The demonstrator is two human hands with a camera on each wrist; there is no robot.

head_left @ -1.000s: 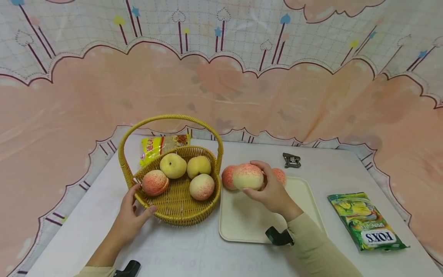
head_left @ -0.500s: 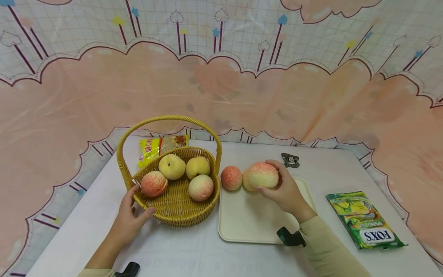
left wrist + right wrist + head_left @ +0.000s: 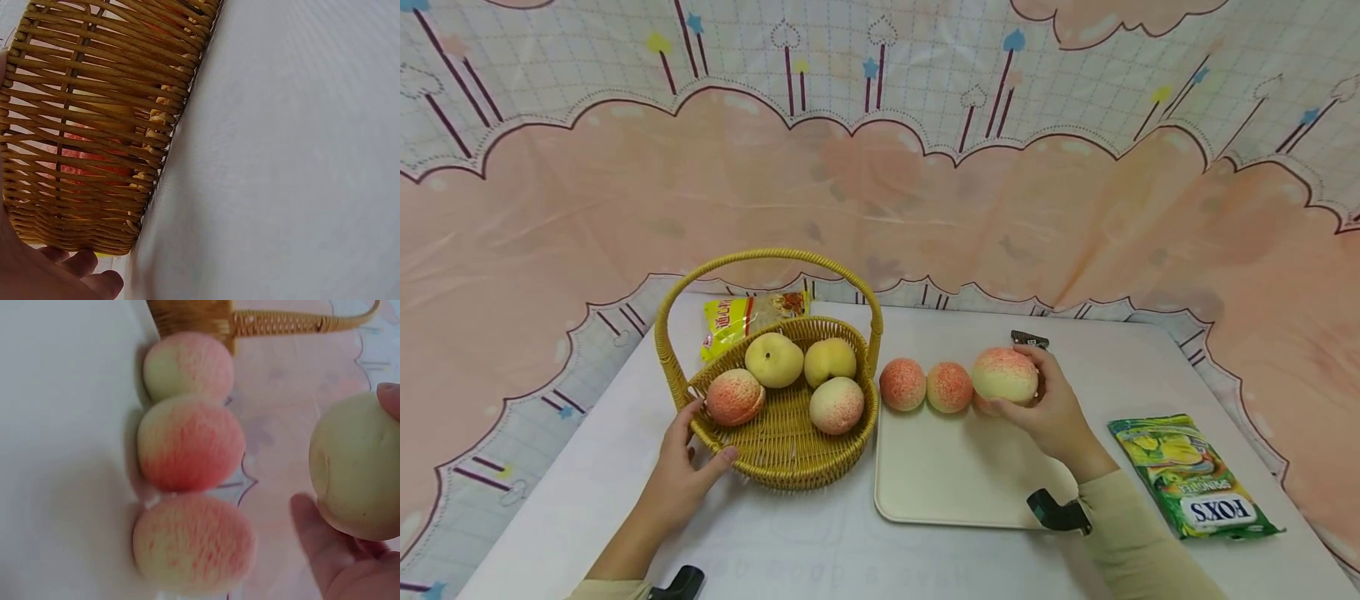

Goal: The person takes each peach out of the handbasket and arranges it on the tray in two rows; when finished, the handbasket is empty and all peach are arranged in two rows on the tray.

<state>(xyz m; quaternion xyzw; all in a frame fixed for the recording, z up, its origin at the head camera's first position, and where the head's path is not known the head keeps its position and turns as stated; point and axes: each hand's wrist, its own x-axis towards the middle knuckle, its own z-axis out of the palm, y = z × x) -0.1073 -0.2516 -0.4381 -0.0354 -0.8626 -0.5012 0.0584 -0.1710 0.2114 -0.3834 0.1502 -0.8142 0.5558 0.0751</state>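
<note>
My right hand (image 3: 1063,421) holds a pale peach with a red blush (image 3: 1005,373) between thumb and fingers, raised above the cream tray (image 3: 962,479). Beneath it a row of 3 peaches lies along the tray's back edge: the left peach (image 3: 902,384), the middle peach (image 3: 949,387) and the right peach (image 3: 194,544), which the held one mostly hides in the head view. To the left stands a yellow wicker basket (image 3: 775,446) with several peaches, among them a red one (image 3: 735,397). My left hand (image 3: 681,475) grips the basket's near left side, thumb at the front.
Behind the basket lies a yellow snack packet (image 3: 727,321). A green FOX'S packet (image 3: 1191,475) is at the right, and a small dark clip-like object (image 3: 1028,338) sits behind the tray. The basket's tall handle (image 3: 775,253) arches over its contents. A printed curtain (image 3: 880,208) hangs behind the table.
My right hand has moved right along the row with the peach in its grasp, uncovering the left and middle peaches. The left hand and basket stay in place.
</note>
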